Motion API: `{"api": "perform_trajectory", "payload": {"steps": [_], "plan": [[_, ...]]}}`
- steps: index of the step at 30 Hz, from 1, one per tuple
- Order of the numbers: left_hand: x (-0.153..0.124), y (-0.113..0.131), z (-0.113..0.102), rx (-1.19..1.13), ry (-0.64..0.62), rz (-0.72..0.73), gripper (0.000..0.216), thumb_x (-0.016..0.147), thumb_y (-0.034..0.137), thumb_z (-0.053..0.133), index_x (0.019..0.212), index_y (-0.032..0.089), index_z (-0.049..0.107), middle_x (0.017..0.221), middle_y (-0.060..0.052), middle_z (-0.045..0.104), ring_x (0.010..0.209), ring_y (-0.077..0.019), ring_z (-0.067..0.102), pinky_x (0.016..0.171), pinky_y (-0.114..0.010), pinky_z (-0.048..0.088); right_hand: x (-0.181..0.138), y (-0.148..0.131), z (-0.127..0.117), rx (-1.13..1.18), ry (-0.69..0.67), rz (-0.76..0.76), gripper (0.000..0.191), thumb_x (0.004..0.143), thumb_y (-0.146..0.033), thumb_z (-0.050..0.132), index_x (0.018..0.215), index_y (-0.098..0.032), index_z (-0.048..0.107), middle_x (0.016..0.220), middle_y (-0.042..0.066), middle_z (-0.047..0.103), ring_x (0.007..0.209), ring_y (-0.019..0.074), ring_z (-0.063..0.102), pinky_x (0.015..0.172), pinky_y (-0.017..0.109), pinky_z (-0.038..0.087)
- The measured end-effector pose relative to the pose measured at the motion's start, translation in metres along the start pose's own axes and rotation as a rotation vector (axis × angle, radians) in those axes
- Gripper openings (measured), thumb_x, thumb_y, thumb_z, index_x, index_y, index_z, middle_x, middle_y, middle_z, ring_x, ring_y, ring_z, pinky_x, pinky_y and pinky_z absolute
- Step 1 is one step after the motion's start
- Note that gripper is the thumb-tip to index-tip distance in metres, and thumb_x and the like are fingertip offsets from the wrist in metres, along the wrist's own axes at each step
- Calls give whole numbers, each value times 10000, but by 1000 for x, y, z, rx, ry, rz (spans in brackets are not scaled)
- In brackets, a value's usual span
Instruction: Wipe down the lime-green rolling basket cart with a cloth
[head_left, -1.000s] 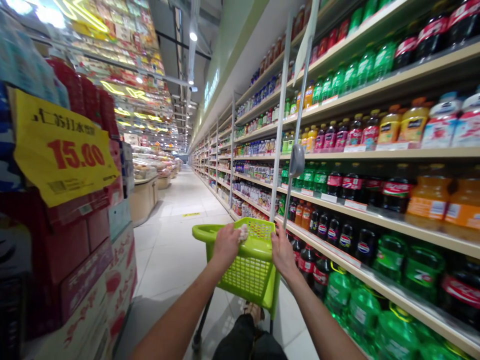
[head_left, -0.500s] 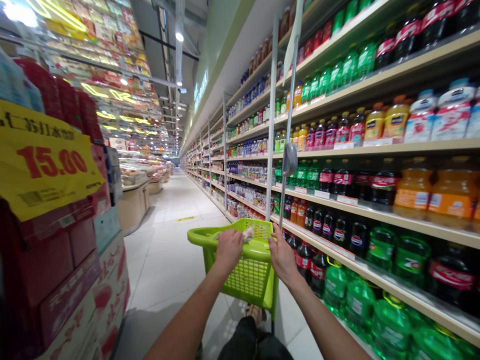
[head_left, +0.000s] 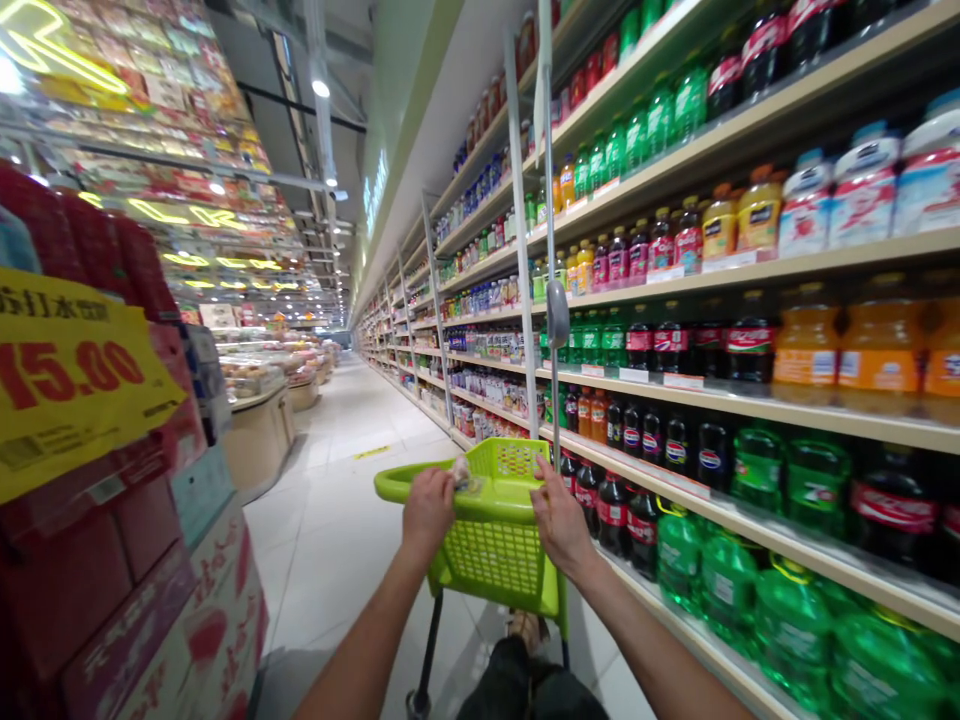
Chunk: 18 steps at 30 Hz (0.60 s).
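Observation:
A lime-green shopping cart [head_left: 491, 545] stands in front of me in a supermarket aisle. My left hand [head_left: 427, 508] is closed round the cart's handle bar and also pinches a small crumpled whitish scrap [head_left: 460, 472]. On the right end of the same bar sits my right hand [head_left: 559, 520], its fingers curled over it. A thin metal pole [head_left: 550, 230] with a grey tag rises from the cart beside that hand.
Shelves of soft-drink bottles [head_left: 720, 340] run close along the right. A red stacked carton display [head_left: 105, 560] with a yellow 15.00 price sign [head_left: 71, 375] crowds the left. The tiled aisle floor [head_left: 352, 470] stretches ahead, with deli counters [head_left: 259, 430] on the left.
The cart and I have rolled forward along the aisle. The yellow price sign slid further left and the drink shelves drew nearer. Both hands stayed on the handle.

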<state>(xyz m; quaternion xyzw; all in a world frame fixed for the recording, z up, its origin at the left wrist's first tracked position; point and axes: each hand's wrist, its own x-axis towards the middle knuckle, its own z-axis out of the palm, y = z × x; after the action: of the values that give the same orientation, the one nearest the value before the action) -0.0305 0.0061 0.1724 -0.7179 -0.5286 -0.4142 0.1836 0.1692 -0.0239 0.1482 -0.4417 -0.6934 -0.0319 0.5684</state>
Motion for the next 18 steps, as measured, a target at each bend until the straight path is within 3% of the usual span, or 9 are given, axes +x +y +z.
{"api": "perform_trajectory", "payload": {"steps": [3,6,9,11,14,16,18], "plan": [[2,5,4,-17,19,-5,203,809,191,386,795,181,588,899,-57,595,873,-188,504,820,-356,408,6,-6,0,-34,-23,47,476,879,-349,251,1310,-164,326,947,79,604,819,185,587,741,337,471],[2,49,16,-57,-114,185,209,820,183,384,760,182,584,851,-51,604,828,-174,509,780,-320,413,13,-10,4,-90,-39,108,482,878,-353,234,1293,-140,357,1004,103,609,897,215,584,777,354,454],[3,77,22,-37,-221,301,245,832,188,367,713,182,581,742,-48,591,747,-170,504,720,-308,413,19,-6,4,-84,-41,189,512,878,-364,212,1300,-104,339,927,105,641,793,223,614,708,350,466],[4,69,19,-40,-231,314,247,835,192,361,738,184,588,770,-51,595,776,-171,506,731,-308,411,23,-1,-1,-39,-46,228,525,878,-373,201,1305,-91,322,806,79,658,687,212,620,644,333,470],[5,28,8,-63,-144,185,251,840,223,352,779,186,592,821,-53,599,833,-179,508,775,-319,411,27,2,-8,-2,-75,246,522,879,-386,201,1293,-99,340,706,47,654,627,196,619,613,310,472],[5,2,2,-79,-68,41,240,831,230,357,784,180,588,822,-54,597,827,-184,511,787,-328,415,28,2,-9,-30,-92,226,497,876,-372,224,1273,-112,372,731,49,660,663,194,625,641,311,475],[2,-9,-1,-94,-44,-21,220,819,218,368,787,174,582,815,-55,592,814,-185,509,783,-329,419,28,2,-9,-87,-95,171,454,864,-333,267,1229,-121,433,854,72,665,770,197,624,710,317,471]]}}
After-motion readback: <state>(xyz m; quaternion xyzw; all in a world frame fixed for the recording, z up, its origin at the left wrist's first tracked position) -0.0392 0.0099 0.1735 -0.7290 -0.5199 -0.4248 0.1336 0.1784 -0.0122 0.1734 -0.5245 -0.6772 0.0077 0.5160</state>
